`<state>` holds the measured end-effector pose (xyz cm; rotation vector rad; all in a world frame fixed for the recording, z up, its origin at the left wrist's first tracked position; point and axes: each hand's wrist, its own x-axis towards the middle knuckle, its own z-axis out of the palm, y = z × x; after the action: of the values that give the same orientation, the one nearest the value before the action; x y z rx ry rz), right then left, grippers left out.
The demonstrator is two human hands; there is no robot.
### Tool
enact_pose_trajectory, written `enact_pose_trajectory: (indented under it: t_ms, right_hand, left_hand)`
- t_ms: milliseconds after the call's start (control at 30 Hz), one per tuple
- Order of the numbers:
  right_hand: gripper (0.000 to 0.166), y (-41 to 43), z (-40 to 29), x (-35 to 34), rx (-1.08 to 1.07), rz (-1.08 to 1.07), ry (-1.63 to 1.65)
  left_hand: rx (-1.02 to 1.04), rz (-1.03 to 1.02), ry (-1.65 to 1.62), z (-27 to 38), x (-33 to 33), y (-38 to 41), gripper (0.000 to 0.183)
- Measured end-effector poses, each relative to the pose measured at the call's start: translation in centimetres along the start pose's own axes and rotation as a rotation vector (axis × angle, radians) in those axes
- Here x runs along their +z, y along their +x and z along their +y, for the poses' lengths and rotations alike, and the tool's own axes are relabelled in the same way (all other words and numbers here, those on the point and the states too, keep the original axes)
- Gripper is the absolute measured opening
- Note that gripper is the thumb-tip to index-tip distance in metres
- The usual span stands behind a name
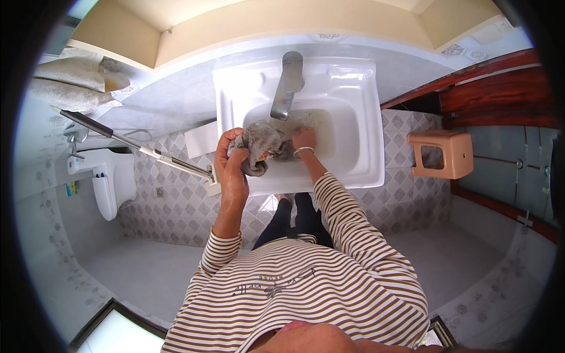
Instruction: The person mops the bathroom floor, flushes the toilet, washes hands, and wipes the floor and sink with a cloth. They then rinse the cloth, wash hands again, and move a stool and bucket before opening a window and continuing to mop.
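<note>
A wet grey fleecy cloth (pixel 260 143) hangs over the left part of a white ceramic washbasin (pixel 368 165). My left hand (pixel 232 154) grips it, thumb on the near side, and a small orange patch shows in its folds. The cloth's lower end reaches down to murky water (pixel 324 132) in the bowl. My right hand (pixel 304 138), with a pale bangle (pixel 303 150) on the wrist, is down at the water beside that end. Its fingertips are hidden, so its grip is unclear. Above the bowl stands a grey metal faucet (pixel 286 90).
To the left, a long-handled floor mop (pixel 154 152) leans across near a white toilet (pixel 110 181). Towels (pixel 70 84) hang at the upper left. An orange-pink plastic stool (pixel 461 154) is on the right by glass-panelled doors (pixel 499 141). A beige cabinet (pixel 287 26) juts out above the basin.
</note>
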<state>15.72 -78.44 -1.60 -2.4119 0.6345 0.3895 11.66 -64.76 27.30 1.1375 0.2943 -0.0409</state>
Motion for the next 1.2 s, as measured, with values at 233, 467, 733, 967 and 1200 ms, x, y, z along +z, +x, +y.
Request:
enact_pose_trajectory:
  t_ms: [233,467,733,967,1200]
  right_hand:
    - [0.020,3.3,1.7,3.3,-0.082,0.031,0.028]
    - [0.018,2.2,2.6,2.1,-0.095,0.211,0.220]
    - [0.045,-7.4,-4.4,-10.9,-0.810,-0.062,0.682]
    - [0.028,-8.3,-4.5,-16.1,-0.544,-0.105,1.035]
    - [0.031,-4.9,-0.4,-16.2,-0.193,0.086,1.068]
  left_hand:
    - [-0.067,0.026,0.012,-1.0,0.1,0.8,0.028]
    - [-0.079,-0.010,0.017,-1.0,0.4,0.8,0.029]
    - [-0.052,-0.232,0.037,1.8,1.6,-0.4,0.031]
    - [0.074,-0.490,-0.009,6.0,2.8,-1.4,0.034]
    - [-0.237,-0.339,0.409,-1.0,-2.3,3.8,0.046]
